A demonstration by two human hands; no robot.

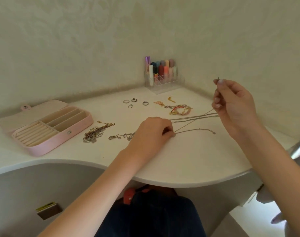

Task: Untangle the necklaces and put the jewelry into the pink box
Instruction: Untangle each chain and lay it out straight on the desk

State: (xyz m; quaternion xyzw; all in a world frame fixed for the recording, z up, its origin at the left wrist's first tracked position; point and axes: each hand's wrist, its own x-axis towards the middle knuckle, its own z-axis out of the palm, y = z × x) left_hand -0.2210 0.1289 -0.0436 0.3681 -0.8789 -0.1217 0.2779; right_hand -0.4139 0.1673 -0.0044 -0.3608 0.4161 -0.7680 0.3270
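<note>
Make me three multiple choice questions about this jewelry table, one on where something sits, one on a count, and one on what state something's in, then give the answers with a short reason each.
1. Where is the pink box on the table?
A. At its left end
B. By the right hand
C. Against the clear organizer

2. How many rings lie loose near the back of the table?
A. Two
B. Four
C. Seven

3. What state is the pink box in?
A. Snapped shut
B. Open, its compartments holding no jewelry
C. Open and full of chains

Answers:
1. A: it sits far left, apart from the right hand and the clear organizer.
2. B: four separate rings show in a small group.
3. B: the lid lies back and the cream slots show bare, while the silver chain stretches between the left hand and the right.
</note>
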